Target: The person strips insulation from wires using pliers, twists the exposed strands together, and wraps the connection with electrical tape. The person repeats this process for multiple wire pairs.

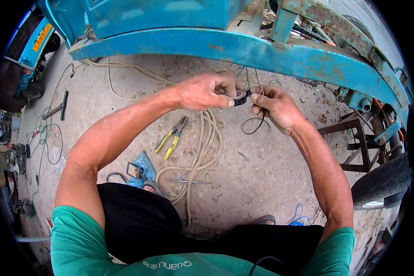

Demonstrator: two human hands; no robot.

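Note:
My left hand is closed around a roll of black electrical tape, thumb along its lower side. Just to the right, my right hand pinches a thin black wire between thumb and fingers; its lower end curls into a loop below. The tape roll and the pinched part of the wire are almost touching, and the fingers partly hide that spot. Other thin dark wires come down to the hands from beneath the blue metal frame of a vehicle.
Yellow-handled pliers lie on the dusty ground beside a coiled beige hose or rope. A blue plastic bag rests near my foot. Further left is a hammer. At right stand a brown metal stand and a tyre.

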